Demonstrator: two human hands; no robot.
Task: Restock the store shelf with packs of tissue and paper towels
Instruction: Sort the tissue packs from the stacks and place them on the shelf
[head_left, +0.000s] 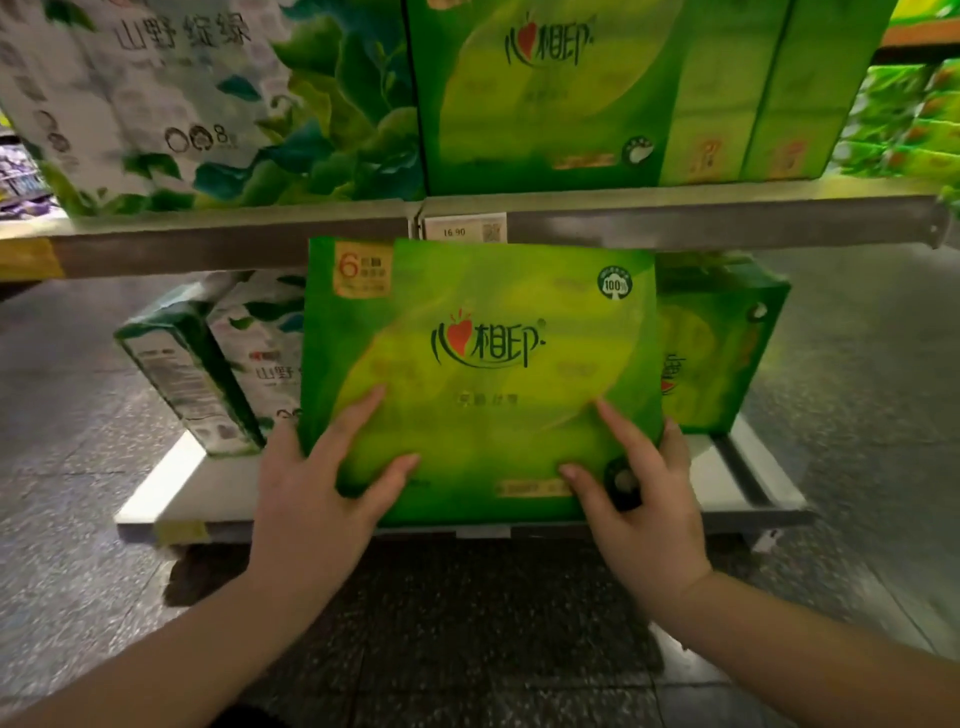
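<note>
A flat green tissue pack (483, 332) with a red heart logo stands upright at the front of the bottom shelf (208, 493). My left hand (311, 499) grips its lower left corner, thumb and forefinger spread on the front face and the other fingers hidden round the edge. My right hand (649, 519) grips the lower right corner the same way. Behind it on the right stands a second green pack (727, 353), partly hidden.
A white, leaf-printed pack (234, 364) leans on the bottom shelf at the left. The upper shelf rail (260, 244) with a price tag (465, 228) runs just above the held pack. Above it stand a large white leafy pack (182, 104) and green packs (571, 93). Speckled floor lies around.
</note>
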